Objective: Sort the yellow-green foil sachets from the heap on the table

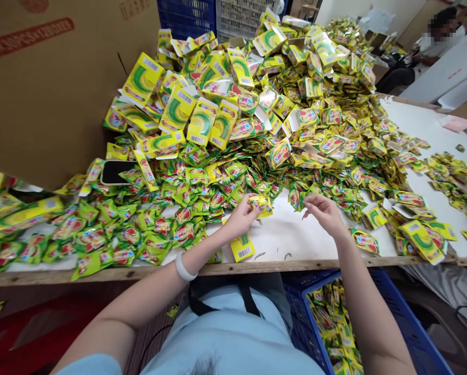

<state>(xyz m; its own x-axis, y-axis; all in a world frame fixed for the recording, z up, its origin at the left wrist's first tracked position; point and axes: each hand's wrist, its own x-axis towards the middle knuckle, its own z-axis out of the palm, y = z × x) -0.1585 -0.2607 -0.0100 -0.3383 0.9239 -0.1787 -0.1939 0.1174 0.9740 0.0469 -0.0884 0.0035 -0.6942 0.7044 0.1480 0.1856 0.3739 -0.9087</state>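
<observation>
My left hand (243,216) is closed around small yellow candy packets (261,205), held just above the white tabletop (288,239). To its right, my right hand (325,213) has its fingers bent inward, the fingertips at the edge of a green candy packet (296,197) with a red fruit print. Below my left wrist lies a yellow carton (241,247), partly covered by the forearm. Loose green packets (182,234) spread left of my hands. Behind them rises a big heap of yellow cartons (202,121) and packets.
A large cardboard box (53,88) stands at the left, near a dark phone (118,172) among the packets. Below the wooden table edge (139,273), a blue crate (311,312) holds yellow packets. Another person (432,49) sits at the back right.
</observation>
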